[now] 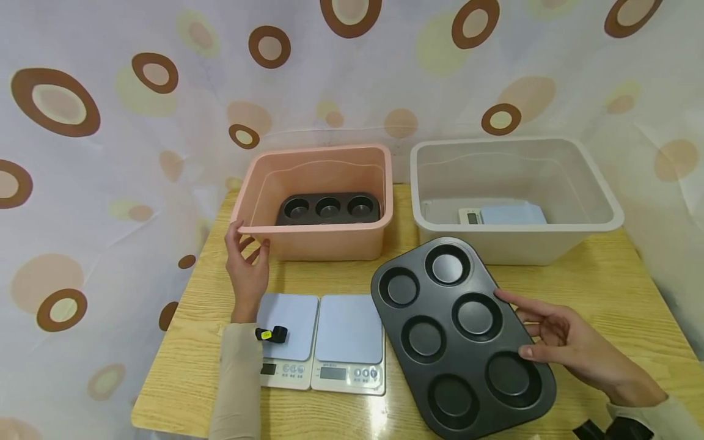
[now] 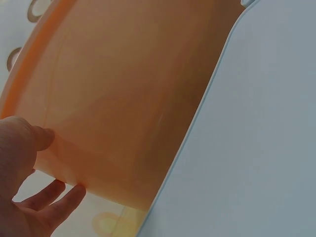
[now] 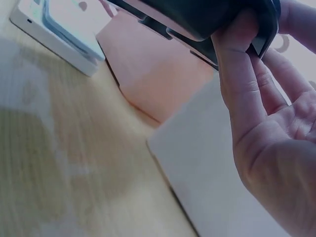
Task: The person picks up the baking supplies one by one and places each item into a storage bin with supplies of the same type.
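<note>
Six-cup muffin pan held over a wooden table. Clock directions are taken from the head view, centred on the held pan. The dark grey metal pan with six round cups (image 1: 451, 333) slants above the light wood-grain table (image 1: 187, 391), its 3 o'clock edge pinched between thumb and fingers of the half-closed right hand (image 1: 572, 348). The left hand (image 1: 247, 275), thumb and fingers loosely bent, grips the near-left rim corner of a salmon-pink plastic bin (image 1: 330, 241).

Likely hazards: the one-sided pinch could let the pan's weight swing it down — onto the two flat white kitchen scales, left (image 1: 288, 315) and right (image 1: 352, 333), at 9 o'clock. A pull on the rim might drag or tip the bin.

Containers: at 10 o'clock, the pink bin holds a dark muffin pan (image 1: 328, 208), three cups showing; just past 12, a pale grey plastic bin (image 1: 495, 244) holds a white scale with a pale blue plate (image 1: 511, 214), partly hidden by the near wall.
</note>
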The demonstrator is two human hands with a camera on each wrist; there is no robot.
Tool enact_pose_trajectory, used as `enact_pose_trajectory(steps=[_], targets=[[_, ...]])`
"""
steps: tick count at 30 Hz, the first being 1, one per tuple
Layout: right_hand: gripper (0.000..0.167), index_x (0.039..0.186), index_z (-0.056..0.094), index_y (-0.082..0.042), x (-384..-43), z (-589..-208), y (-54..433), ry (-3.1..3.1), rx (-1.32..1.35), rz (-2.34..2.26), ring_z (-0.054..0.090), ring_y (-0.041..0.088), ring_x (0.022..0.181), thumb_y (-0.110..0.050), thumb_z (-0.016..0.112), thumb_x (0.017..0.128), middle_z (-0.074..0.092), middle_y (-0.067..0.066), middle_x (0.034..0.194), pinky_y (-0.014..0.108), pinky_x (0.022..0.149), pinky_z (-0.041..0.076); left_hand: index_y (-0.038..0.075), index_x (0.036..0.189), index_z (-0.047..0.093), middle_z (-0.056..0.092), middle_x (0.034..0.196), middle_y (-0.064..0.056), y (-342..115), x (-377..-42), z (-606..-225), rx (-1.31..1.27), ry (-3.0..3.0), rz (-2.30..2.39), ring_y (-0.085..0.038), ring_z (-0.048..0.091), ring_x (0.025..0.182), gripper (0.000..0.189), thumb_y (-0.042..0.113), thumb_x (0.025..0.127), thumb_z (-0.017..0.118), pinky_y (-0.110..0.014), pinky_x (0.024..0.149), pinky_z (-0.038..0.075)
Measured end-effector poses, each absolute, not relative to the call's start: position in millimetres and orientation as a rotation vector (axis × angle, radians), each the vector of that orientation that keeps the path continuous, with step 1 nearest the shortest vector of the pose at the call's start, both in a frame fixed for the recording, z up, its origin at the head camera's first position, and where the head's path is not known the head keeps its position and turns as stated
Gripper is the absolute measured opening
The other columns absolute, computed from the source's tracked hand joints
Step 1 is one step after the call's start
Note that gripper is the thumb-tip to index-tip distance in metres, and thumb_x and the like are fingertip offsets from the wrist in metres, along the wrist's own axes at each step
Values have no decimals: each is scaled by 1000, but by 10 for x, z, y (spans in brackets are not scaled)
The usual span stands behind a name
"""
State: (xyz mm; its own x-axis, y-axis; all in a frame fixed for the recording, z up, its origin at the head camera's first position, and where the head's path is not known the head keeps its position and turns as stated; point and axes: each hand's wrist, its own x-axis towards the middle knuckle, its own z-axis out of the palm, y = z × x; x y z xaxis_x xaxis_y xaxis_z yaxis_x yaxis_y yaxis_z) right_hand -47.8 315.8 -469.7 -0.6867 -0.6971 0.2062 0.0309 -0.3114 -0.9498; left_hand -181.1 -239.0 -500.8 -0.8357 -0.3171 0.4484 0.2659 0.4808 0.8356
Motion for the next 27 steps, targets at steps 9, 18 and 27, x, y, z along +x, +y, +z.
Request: enact_pose_trajectory(steps=[9,18,27], targets=[[88,172,11,6,-702,-4501,3068,1407,-943,-1993,69,32,136,34,42,94,58,24,160,49,96,64,23,160,43,49,167,-10,-2381,-1814,-5036,46,-2173,-1378,-37,65,135,63,11,106,72,-64,106,59],[90,170,7,11,-931,-4297,2994,1344,-1026,-2026,68,34,136,38,40,91,50,23,167,53,92,63,24,160,44,50,166,-8,-2373,-1799,-5003,85,-2164,-1370,-35,65,136,64,9,104,74,-62,106,60],[89,170,11,9,-1060,-4085,2912,1478,-1034,-1969,73,33,128,35,44,92,55,20,164,54,89,64,17,161,41,47,168,-14,-2348,-1819,-5001,137,-2169,-1371,-38,63,138,67,2,104,72,-64,108,58]])
